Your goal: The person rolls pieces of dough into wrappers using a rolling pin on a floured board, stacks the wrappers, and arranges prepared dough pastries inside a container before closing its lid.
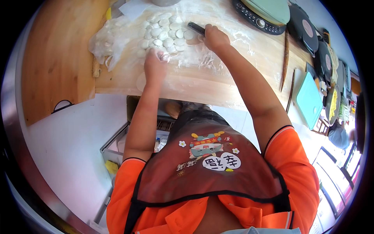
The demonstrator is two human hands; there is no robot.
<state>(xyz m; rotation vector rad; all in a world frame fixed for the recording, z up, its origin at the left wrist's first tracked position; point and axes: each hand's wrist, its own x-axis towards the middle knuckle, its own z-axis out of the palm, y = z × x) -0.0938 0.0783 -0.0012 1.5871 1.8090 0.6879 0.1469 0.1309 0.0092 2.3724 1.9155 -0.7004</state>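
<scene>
On the floured wooden worktop (198, 79) lies a cluster of small, pale, floured dough rounds (168, 33). My left hand (155, 63) is at the near edge of the cluster, blurred, its fingers bent at a whitish round; whether it grips that piece is unclear. My right hand (216, 37) is closed on the end of a dark, flat-looking handled tool (196, 28), which points left towards the rounds. Part of the tool is hidden by the hand. A larger thin dough sheet (141, 81) lies partly behind my left forearm.
A floury plastic bag (108, 39) lies left of the rounds. An electric griddle with a control panel (263, 25) stands at the upper right, with black round appliances (302, 30) beyond. A turquoise lidded container (309, 101) and a pan of yellow food (333, 103) are at the right. A person (340, 137) is farther off.
</scene>
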